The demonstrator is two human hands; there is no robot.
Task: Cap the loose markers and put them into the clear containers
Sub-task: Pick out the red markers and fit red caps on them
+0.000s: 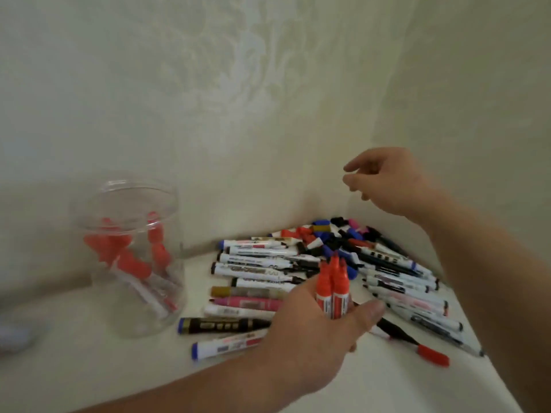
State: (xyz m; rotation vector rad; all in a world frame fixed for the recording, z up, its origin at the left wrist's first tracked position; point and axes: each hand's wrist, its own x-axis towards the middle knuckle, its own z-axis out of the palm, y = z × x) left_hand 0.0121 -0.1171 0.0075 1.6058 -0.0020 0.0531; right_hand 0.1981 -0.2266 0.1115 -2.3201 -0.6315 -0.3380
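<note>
The left hand (313, 338) grips red markers (334, 290) above the marker pile (268, 265); the right hand (390, 180) hovers, fingers loosely curled, empty. The clear jar (116, 305) stands well left.

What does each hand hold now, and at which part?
The left hand grips red-capped markers by their barrels, caps up. The right hand holds nothing; it hovers over the marker pile.
</note>
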